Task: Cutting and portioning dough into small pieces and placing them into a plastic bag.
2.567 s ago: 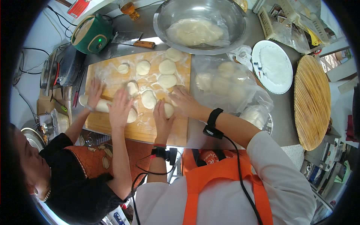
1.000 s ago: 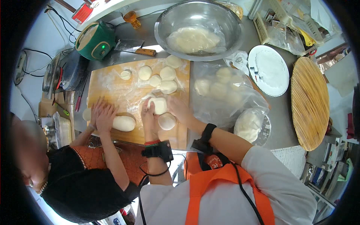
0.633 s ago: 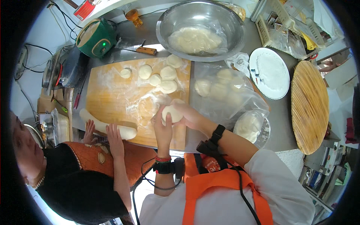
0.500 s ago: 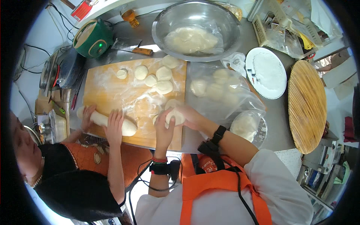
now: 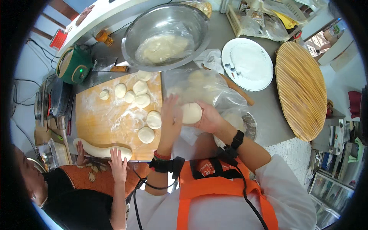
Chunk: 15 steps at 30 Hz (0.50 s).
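My right hand (image 5: 211, 118) holds a round, flattened piece of dough (image 5: 191, 113) above the right side of the wooden board. Close to its left edge, my left hand (image 5: 171, 117) is raised with fingers stretched out, somewhat smeared by motion; it seems to hold nothing. Two dough rounds (image 5: 154, 120) lie on the floured wooden board (image 5: 92, 126) just left of my left hand. Farther back on the board is a cluster of several dough rounds (image 5: 140, 87). Behind my right hand, a clear plastic sheet (image 5: 226, 96) covers more dough pieces.
At left, a co-worker's hands (image 5: 118, 165) rest on a long dough log (image 5: 101, 150). A steel basin (image 5: 128, 48) with bagged dough stands behind. A cleaver (image 5: 105, 65), green cooker (image 5: 73, 65), white floured plate (image 5: 249, 63), rolling pin (image 5: 239, 91) and round slatted wooden tray (image 5: 301, 92) surround the board.
The dough piece has moved right, off the board, in my right hand. My left hand has come away from it, fingers extended. The co-worker's log lies nearer the board's front edge. The view has shifted.
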Motion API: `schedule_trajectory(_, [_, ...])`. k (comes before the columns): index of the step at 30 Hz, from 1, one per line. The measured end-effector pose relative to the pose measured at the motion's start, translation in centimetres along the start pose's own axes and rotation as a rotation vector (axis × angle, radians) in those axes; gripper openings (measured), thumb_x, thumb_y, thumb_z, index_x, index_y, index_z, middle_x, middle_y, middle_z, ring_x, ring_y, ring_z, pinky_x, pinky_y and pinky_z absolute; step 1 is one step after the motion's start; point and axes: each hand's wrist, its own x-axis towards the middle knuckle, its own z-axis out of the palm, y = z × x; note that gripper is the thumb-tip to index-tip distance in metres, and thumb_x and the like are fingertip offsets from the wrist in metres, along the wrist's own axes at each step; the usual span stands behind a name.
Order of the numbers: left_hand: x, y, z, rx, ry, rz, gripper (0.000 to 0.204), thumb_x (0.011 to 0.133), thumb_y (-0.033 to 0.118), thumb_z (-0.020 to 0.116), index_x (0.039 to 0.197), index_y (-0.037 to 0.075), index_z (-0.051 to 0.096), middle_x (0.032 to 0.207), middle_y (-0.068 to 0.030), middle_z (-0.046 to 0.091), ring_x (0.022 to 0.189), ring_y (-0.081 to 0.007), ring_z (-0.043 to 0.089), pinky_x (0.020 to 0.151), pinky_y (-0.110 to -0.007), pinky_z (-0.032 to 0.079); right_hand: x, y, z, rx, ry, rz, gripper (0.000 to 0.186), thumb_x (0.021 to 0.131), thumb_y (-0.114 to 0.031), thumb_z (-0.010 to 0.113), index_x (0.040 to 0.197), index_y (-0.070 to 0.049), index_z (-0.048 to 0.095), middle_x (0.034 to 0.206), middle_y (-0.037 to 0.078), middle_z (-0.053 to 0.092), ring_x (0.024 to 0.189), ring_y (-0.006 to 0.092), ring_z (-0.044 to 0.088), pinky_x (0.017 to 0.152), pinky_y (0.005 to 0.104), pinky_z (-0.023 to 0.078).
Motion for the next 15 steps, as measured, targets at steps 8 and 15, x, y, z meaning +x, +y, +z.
schedule_trajectory(8, [0.4,0.9,2.5,0.083,-0.114,0.108,0.038,0.088,0.028,0.039,0.113,0.001,0.046,0.12,-0.0192,0.038,0.114,-0.0301,0.033,0.093,-0.036,0.028,-0.5,-0.6,-0.9,-0.1,0.089,-0.112,0.034,0.089,-0.027,0.031,0.108,-0.004,0.046,0.108,0.009,0.051,0.099,0.021,0.051,0.084,0.0374,0.043])
schedule_trajectory(15, [0.1,4.2,3.6,0.792,-0.027,0.238,0.051,0.074,0.024,0.057,0.117,0.003,0.039,0.128,-0.0213,0.028,0.12,-0.0359,0.024,0.096,-0.04,0.023,-0.5,-0.2,-0.7,-0.143,-0.024,-0.291,0.032,0.092,-0.025,0.027,0.112,-0.006,0.041,0.113,0.008,0.046,0.105,0.0175,0.045,0.089,0.0332,0.038])
